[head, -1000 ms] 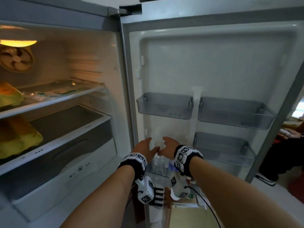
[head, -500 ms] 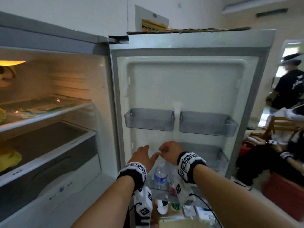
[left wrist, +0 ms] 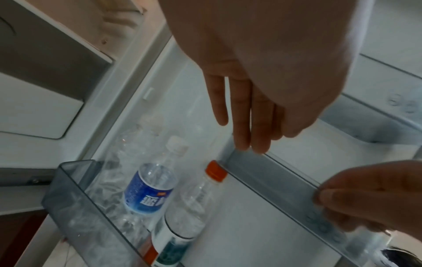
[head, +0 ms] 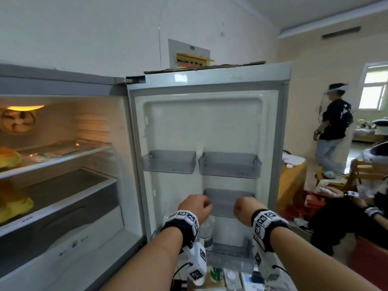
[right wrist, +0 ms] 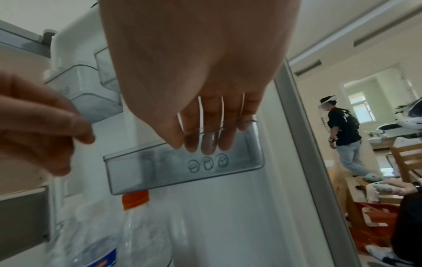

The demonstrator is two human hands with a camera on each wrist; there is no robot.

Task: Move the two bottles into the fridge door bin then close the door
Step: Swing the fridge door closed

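Observation:
The fridge door [head: 205, 127] stands wide open. Two bottles stand upright in its bottom door bin [left wrist: 68, 189]: a blue-labelled one with a white cap [left wrist: 148, 189] and a clear one with an orange cap [left wrist: 196, 198]. A third clear bottle [left wrist: 128, 144] stands left of them. My left hand [head: 195, 206] hangs above the bottles with straight fingers [left wrist: 246, 117], holding nothing. My right hand [head: 245, 208] is level with the small grey bin [right wrist: 160, 171] above them. Its straight fingers [right wrist: 205, 126] reach that bin's rim and hold nothing.
Two more grey bins [head: 168, 162] hang higher on the door. Fridge shelves with yellow food [head: 12, 204] are on the left. Right of the door a person [head: 333, 127] stands, another sits [head: 357, 217], and there is a wooden chair [head: 363, 175]. Small items [head: 231, 276] lie below the door.
Both hands have risen off the bottles and moved apart, the right one going right to the small bin. The head view has tilted up and pulled back.

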